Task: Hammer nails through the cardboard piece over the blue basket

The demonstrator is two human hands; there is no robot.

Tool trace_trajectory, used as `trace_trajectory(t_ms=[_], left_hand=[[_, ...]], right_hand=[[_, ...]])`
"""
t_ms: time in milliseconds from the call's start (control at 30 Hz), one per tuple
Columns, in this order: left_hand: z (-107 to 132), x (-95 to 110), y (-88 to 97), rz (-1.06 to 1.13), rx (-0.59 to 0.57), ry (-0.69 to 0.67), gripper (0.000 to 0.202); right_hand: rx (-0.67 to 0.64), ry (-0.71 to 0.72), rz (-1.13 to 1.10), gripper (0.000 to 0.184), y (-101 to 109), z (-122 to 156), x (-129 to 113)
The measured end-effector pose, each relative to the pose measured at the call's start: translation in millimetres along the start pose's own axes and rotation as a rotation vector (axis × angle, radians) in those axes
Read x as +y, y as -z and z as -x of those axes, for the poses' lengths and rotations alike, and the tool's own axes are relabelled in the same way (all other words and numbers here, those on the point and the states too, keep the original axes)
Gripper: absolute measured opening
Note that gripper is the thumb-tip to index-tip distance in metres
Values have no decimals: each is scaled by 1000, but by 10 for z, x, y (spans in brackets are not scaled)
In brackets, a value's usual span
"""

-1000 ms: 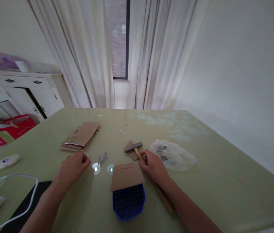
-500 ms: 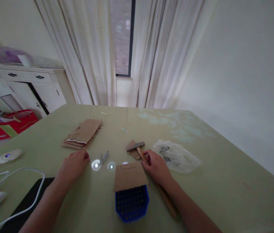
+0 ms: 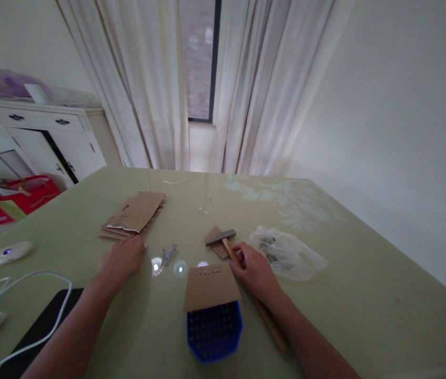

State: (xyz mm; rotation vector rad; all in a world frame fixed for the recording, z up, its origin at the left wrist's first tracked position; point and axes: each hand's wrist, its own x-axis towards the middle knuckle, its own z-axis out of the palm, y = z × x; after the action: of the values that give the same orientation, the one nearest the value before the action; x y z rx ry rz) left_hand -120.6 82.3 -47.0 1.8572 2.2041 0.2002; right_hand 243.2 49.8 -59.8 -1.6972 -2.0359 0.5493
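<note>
My right hand is wrapped round the wooden handle of a hammer, near its head. The hammer lies slantwise on the table, its metal head over a small piece of cardboard. My left hand is closed, fingers curled together, just in front of a stack of cardboard pieces; whatever it may hold is hidden. Several metal nails lie to its right. Between my arms, a cardboard piece with rows of small holes rests over the far part of a blue plastic basket.
A clear plastic bag lies right of the hammer. On the left are a white oval device, a white cable and a black mat. One small loose piece lies farther back on the table.
My left hand has shifted slightly away from me and turned, with its fingers still curled. My right hand stays on the hammer. The camera view has moved a little.
</note>
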Motion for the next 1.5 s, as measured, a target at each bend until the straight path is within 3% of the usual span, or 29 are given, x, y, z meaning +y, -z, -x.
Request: trace_trajectory(t_ms=[167, 200, 300, 400, 767, 1500], left_hand=[[283, 370, 11, 232, 13, -218, 38], [367, 455, 7, 327, 13, -291, 41], [594, 650, 5, 882, 62, -499, 37], [709, 714, 30, 1062, 11, -583, 34], [742, 722, -4, 990, -133, -665, 18], [746, 736, -19, 931, -20, -764, 18]], right_hand=[[-8, -4, -7, 25, 13, 1, -9], [-8, -7, -6, 25, 17, 2, -12], [-13, -16, -2, 26, 28, 1, -15], [-24, -20, -6, 28, 25, -4, -9], [-40, -35, -21, 27, -5, -5, 34], [-38, -12, -25, 27, -13, 0, 63]])
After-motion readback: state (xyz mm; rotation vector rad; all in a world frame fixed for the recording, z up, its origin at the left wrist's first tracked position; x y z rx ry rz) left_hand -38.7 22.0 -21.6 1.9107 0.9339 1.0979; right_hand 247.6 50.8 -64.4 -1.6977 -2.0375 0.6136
